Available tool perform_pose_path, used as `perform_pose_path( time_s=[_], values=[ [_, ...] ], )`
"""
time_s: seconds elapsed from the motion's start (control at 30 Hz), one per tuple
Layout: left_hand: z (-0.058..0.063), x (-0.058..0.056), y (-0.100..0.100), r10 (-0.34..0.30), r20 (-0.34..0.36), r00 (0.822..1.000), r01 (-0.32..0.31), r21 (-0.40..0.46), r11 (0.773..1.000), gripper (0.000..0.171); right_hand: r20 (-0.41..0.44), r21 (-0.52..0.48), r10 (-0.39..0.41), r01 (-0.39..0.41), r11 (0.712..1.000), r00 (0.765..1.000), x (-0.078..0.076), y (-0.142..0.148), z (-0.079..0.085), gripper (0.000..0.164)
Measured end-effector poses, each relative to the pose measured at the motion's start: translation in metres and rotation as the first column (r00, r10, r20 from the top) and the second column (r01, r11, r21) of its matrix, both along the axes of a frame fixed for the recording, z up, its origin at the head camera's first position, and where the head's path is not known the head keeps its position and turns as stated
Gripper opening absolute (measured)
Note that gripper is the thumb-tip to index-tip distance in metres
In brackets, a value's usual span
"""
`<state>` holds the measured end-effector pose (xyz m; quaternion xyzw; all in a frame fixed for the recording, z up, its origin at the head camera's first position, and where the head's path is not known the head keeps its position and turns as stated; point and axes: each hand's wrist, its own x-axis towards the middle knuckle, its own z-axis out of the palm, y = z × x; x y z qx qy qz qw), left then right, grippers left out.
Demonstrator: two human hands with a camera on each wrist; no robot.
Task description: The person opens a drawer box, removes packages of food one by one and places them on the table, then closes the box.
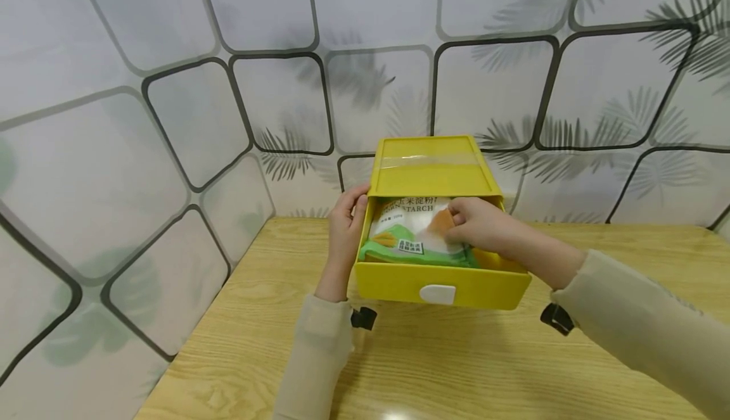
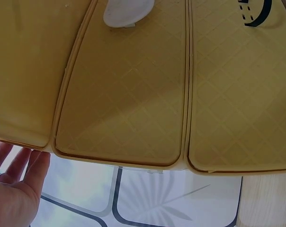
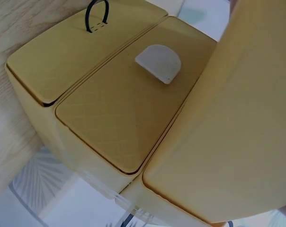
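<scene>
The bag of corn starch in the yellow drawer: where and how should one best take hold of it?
Probably by the right edge of the bag, coming from above and the right, as the right hand does. The open drawer exposes it from above, with room beside that edge; its left edge lies close to the side.

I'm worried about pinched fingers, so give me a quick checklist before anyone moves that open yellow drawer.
1. Contents within the walls: ok; the corn starch bag lies inside the open drawer.
2. Right hand clear of the drawer: not ok; it is inside, at the bag.
3. Left hand clear of the gap between drawer and unit: cannot tell; it lies at their left side, near where they meet.
4. Other drawers shut: ok; the middle drawer and bottom drawer look closed.
5. Nothing beneath the bag: cannot tell; hidden.
</scene>
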<state>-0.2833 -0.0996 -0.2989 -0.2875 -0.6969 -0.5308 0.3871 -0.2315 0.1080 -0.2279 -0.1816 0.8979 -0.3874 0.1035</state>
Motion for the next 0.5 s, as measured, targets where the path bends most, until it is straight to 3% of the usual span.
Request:
perform_pose_path(
  time_s=[0.27, 0.5],
  values=[
    [-0.0011, -0.0011, -0.0004, -0.001, -0.023, 1.000, 0.001, -0.008, 1.000, 0.022, 0.028, -0.094, -0.038, 0.040, 0.995, 0.999, -0.0002, 0.0007, 0.0010, 0.018],
    [-0.0008, 0.0000, -0.0005, -0.005, -0.024, 1.000, 0.004, -0.013, 1.000, 0.022, 0.020, -0.162, -0.033, 0.036, 0.986, 0.999, 0.0020, 0.0020, 0.0023, 0.022]
  ],
)
